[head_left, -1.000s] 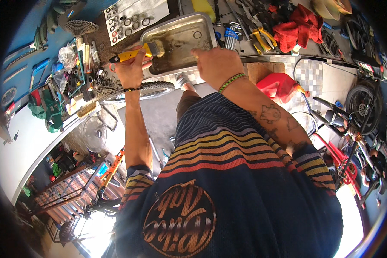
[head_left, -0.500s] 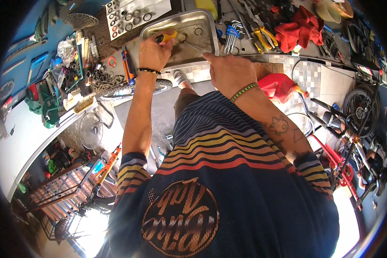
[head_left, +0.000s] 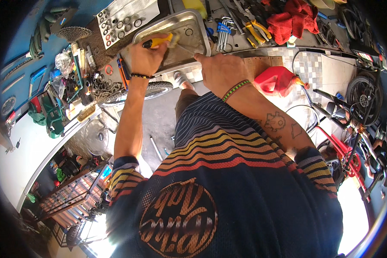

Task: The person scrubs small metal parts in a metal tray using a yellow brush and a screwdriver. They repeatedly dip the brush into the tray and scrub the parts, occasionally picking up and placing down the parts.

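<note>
Brush (head_left: 162, 41): lay over the tray at the upper centre of the frame, its yellow handle in the left hand (head_left: 145, 58), its pale bristles pointing right.
Left fingers: were clamped round the handle; the thumb was partly hidden.
Right fingers: were closed together on the near end of a thin rod (head_left: 186, 50), the right hand (head_left: 223, 71) just beyond the tray's lower right corner; their undersides were hidden.
Rod: slanted up and left from those fingers toward the bristles; whether the two touched could not be told.
Tray (head_left: 194, 41): was metal, with a dark ring (head_left: 188, 32) lying inside, right of the bristles.
Left of the tray: an orange tool (head_left: 123, 72) lay beside the left wrist, a red ring (head_left: 109, 69) near it.
Above left: a white sheet (head_left: 148, 7) bore rows of small rings, and a cassette (head_left: 74, 33) sat farther toward the upper left.
Right of the tray: hex keys (head_left: 223, 36) in a blue holder, then yellow-handled pliers (head_left: 259, 31), then a red cloth (head_left: 291, 22) at the upper right.
Below the bench: a red jug (head_left: 273, 81) stood right of centre; a wheel (head_left: 159, 89) showed left of a sandalled foot (head_left: 182, 80).
</note>
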The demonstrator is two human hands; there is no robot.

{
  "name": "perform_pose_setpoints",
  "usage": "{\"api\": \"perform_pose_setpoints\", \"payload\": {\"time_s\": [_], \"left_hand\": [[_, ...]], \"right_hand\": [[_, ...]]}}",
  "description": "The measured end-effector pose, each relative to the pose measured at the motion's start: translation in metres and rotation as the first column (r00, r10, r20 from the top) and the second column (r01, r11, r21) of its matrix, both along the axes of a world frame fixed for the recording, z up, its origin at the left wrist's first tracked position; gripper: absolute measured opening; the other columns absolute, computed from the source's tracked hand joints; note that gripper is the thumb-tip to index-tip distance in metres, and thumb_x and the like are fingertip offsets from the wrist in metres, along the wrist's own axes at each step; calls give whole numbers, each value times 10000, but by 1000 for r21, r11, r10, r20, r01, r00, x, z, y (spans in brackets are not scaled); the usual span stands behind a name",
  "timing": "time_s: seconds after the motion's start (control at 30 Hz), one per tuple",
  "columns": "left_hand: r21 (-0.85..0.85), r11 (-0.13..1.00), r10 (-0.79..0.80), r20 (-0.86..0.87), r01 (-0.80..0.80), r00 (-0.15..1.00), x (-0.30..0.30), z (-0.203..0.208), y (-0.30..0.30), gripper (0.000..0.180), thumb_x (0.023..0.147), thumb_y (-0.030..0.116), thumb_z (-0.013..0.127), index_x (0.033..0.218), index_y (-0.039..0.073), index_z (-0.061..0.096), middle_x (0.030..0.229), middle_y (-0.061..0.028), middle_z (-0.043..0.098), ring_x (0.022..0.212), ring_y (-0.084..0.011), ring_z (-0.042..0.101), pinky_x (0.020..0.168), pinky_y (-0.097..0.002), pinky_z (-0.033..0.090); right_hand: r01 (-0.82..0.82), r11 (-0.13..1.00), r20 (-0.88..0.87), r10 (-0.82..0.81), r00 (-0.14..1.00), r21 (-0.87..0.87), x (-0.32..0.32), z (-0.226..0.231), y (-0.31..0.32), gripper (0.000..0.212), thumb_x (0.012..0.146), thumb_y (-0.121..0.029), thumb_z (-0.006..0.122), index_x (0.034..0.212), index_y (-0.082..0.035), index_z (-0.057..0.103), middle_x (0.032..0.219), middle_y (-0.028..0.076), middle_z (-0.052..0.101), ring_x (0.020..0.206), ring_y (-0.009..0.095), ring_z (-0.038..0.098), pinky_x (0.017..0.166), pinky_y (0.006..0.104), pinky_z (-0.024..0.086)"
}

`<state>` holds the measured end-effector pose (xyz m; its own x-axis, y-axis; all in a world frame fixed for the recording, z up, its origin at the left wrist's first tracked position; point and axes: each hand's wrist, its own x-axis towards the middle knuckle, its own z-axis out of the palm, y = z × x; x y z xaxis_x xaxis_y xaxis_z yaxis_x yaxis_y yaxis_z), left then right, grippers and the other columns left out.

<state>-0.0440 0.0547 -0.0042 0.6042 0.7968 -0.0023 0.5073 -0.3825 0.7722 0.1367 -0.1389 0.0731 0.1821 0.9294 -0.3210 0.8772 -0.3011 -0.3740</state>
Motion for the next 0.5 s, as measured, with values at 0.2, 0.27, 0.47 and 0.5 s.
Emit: {"api": "perform_pose_setpoints", "payload": {"time_s": [0.2, 0.27, 0.47, 0.5], "left_hand": [[225, 974, 2, -66, 13, 998, 3, 4, -10, 172, 899, 166, 794, 1063, 157, 845, 815, -164, 777, 697, -284, 774, 690, -351, 596], [211, 977, -11, -75, 27, 997, 3, 6, -15, 174, 894, 172, 797, 1060, 175, 847, 786, -171, 762, 689, -300, 765, 676, -361, 589], [263, 963, 7, -227, 55, 974, 5, 10, -23, 217, 911, 196, 792, 1125, 193, 827, 882, -176, 779, 806, -355, 776, 725, -419, 611], [306, 948, -28, -183, 84, 983, 5, 9, -24, 226, 916, 200, 787, 1140, 199, 822, 914, -175, 781, 823, -359, 774, 732, -427, 613]], "right_hand": [[0, 998, 11, -1, 1000, 57, 0, -1, -2, 203, 973, -199, 614, 1075, -135, 776, 870, 124, 780, 822, 307, 791, 714, 446, 619], [-1, 998, 11, 0, 1000, 60, 0, -2, -2, 204, 976, -201, 609, 1069, -135, 778, 868, 124, 781, 820, 305, 790, 714, 444, 617], [-4, 1000, 16, 4, 1000, 19, 0, 0, 1, 206, 983, -212, 599, 1041, -137, 782, 893, 123, 793, 835, 305, 794, 719, 440, 618], [4, 1000, -1, -4, 1000, 8, 1, 2, 2, 208, 985, -213, 597, 1034, -137, 784, 898, 123, 794, 839, 305, 795, 720, 440, 618]]}}
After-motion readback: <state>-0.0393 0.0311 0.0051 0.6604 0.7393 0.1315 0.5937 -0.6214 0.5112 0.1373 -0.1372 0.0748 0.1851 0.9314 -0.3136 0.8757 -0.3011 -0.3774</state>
